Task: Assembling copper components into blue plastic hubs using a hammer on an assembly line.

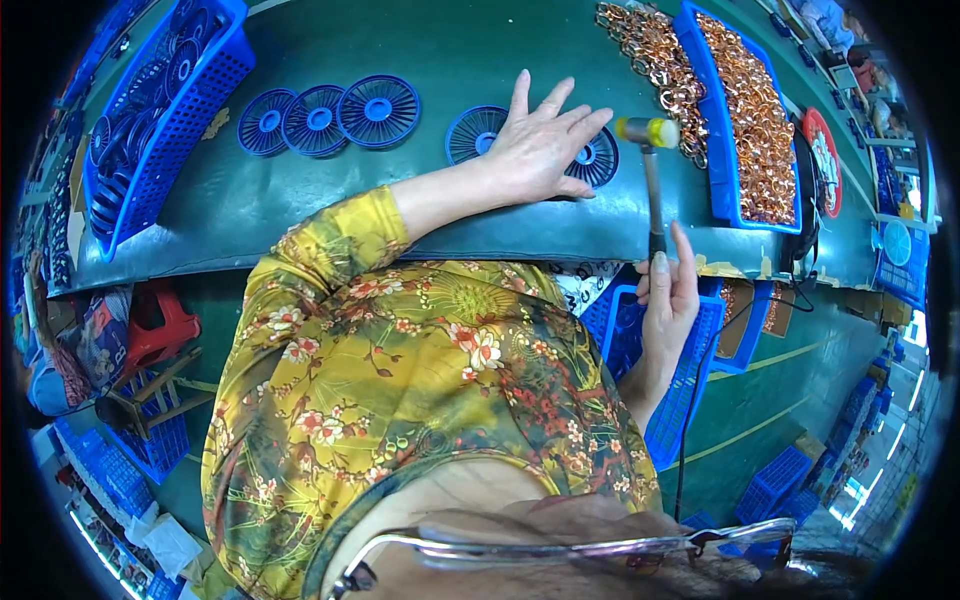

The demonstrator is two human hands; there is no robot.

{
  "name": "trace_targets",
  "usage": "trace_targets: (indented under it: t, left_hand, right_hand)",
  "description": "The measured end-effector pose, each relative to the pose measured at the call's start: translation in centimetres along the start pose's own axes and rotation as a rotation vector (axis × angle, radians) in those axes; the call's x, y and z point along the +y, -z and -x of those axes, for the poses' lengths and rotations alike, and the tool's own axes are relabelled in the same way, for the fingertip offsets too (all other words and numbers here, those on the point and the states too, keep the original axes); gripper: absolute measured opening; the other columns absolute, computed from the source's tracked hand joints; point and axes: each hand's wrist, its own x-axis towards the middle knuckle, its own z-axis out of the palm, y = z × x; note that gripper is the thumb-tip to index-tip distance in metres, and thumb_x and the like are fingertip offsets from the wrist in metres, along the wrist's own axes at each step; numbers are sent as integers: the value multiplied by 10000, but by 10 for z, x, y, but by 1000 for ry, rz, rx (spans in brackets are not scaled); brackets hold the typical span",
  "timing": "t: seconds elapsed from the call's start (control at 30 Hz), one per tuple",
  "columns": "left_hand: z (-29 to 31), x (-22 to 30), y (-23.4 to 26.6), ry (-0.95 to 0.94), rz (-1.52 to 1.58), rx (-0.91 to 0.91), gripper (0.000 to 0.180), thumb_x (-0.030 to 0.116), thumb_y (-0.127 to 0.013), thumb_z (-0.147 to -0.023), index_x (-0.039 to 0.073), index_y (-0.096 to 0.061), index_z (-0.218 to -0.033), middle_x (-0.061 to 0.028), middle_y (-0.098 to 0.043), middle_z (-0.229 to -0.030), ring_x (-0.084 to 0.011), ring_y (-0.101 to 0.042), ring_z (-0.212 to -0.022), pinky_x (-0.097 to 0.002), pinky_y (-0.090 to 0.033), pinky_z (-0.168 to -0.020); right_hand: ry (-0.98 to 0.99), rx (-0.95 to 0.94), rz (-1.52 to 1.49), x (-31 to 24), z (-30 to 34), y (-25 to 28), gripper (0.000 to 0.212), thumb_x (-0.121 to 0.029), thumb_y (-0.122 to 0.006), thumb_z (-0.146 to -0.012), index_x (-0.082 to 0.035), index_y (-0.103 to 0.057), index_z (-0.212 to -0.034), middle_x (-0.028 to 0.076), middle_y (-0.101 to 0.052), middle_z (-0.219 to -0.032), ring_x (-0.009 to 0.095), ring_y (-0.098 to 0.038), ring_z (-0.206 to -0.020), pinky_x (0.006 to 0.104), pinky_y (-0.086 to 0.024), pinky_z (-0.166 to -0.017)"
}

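Yellow floral cloth covers the left upper arm, whose bare forearm crosses rightward over the green table; the left hand spreads its fingers palm down over blue spoked discs, seen partly on either side of it, at mid-table. Farther right, the right hand, at the table's near edge, grasps a mallet by its dark grip, index finger extended, shaft pointing away. Thin ribs radiate from each disc's solid hub; the mallet's rounded yellow faces sit near the right-hand disc. From far left, a perforated plastic basket holds blue parts, three overlapping discs lie flat, and shiny copper-coloured rings heap against a blue tray full of more.
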Motion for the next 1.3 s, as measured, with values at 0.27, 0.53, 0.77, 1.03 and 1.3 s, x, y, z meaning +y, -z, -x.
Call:
trace_targets:
  t: [0.27,0.53,0.77,1.03,1.3]
  left_hand:
    - [-7,-9,-7,54,161,-12,1031,527,-771,-664,73,-273,-1444,-153,-451,-1393,-333,-359,-1345,-649,-105,-1096]
    - [-4,-14,-8,66,226,40,1103,505,-797,-643,80,-191,-1462,-131,-511,-1332,-307,-407,-1309,-643,-114,-1098]
    - [18,-28,28,-40,202,-22,1101,479,-790,-655,101,-174,-1486,-189,-331,-1470,-377,-179,-1418,-592,-114,-1128]
    - [63,-57,36,20,303,-4,1130,360,-848,-612,105,-175,-1482,-176,-363,-1445,-366,-354,-1328,-440,-317,-1107]
    - [66,-68,30,99,461,27,1213,382,-865,-584,110,-107,-1491,-168,-505,-1321,-369,-450,-1251,-439,-377,-1053]
  right_hand:
    - [269,-51,544,12,6,1,370,-67,-525,-944,-32,-519,-1312,150,-646,-1170,216,-662,-904,310,-505,-762]
    - [142,116,268,-21,7,3,353,-25,-509,-937,-5,-541,-1287,181,-625,-1199,241,-635,-1053,338,-500,-843]
    - [208,-133,738,0,-12,-12,386,-163,-541,-939,-170,-524,-1325,198,-665,-910,375,-651,-727,448,-510,-611]
    - [127,-61,99,-35,0,-8,372,-16,-476,-942,-7,-526,-1310,179,-663,-1065,101,-537,-658,236,-465,-598]
    - [373,-292,562,-19,-3,-42,393,-94,-595,-897,-167,-579,-1283,178,-653,-842,318,-651,-707,388,-512,-632]
